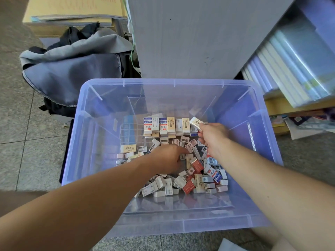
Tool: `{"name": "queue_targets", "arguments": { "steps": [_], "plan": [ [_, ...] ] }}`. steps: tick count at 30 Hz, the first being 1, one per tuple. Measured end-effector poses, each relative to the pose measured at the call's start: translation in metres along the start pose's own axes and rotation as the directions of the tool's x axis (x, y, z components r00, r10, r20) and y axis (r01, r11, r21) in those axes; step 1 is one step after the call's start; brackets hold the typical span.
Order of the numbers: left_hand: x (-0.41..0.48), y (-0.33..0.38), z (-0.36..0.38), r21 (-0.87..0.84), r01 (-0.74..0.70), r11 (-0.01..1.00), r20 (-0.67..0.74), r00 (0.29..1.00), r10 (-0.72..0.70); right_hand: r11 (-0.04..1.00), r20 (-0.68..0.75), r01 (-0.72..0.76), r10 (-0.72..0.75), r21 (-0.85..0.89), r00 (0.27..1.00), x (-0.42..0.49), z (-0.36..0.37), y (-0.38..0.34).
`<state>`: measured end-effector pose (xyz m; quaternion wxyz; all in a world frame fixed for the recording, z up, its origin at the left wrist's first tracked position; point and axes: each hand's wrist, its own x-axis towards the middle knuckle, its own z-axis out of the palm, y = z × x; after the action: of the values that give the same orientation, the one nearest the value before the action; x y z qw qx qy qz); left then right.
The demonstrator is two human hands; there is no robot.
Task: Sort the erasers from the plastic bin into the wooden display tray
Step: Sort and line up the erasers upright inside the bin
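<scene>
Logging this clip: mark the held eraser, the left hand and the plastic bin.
held eraser (195, 122), head view, its pale wrapper face
left hand (169, 158), head view, back of the hand
plastic bin (174, 82), head view, far rim

Bright even daylight, edge distortion.

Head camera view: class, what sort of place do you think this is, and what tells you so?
Probably a stationery shop or its storeroom. A plastic bin holds many loose packaged erasers, wrapped notebooks are stacked at right, and a cardboard box sits behind.
</scene>
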<state>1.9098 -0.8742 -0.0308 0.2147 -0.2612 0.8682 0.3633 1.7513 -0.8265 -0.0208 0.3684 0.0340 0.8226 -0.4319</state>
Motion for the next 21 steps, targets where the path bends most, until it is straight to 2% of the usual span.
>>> {"name": "queue_targets", "arguments": {
  "steps": [4, 9, 13, 17, 21],
  "plan": [
    [0.007, 0.005, 0.007, 0.083, -0.019, 0.996, 0.025, 1.000, 0.017, 0.999, -0.019, -0.012, 0.012, -0.039, 1.000, 0.004, 0.000, 0.000],
    [0.007, 0.001, 0.011, 0.057, -0.020, 0.998, -0.017, 1.000, 0.021, 0.998, -0.044, -0.060, 0.061, 0.034, 0.997, 0.004, 0.000, 0.003],
    [0.003, -0.004, 0.011, 0.050, -0.036, 0.998, -0.016, 0.999, 0.037, 1.000, -0.011, -0.007, 0.007, 0.005, 1.000, 0.003, 0.002, 0.004],
    [0.006, -0.001, 0.009, -0.039, 0.059, 0.997, -0.036, 0.998, -0.060, 0.996, 0.052, 0.051, -0.047, -0.075, 0.998, 0.003, 0.003, 0.004],
    [0.007, -0.004, 0.006, -0.080, 0.126, 0.989, -0.010, 0.992, -0.127, 0.988, 0.043, 0.076, -0.071, -0.137, 0.997, 0.006, 0.003, 0.004]
  ]
}}
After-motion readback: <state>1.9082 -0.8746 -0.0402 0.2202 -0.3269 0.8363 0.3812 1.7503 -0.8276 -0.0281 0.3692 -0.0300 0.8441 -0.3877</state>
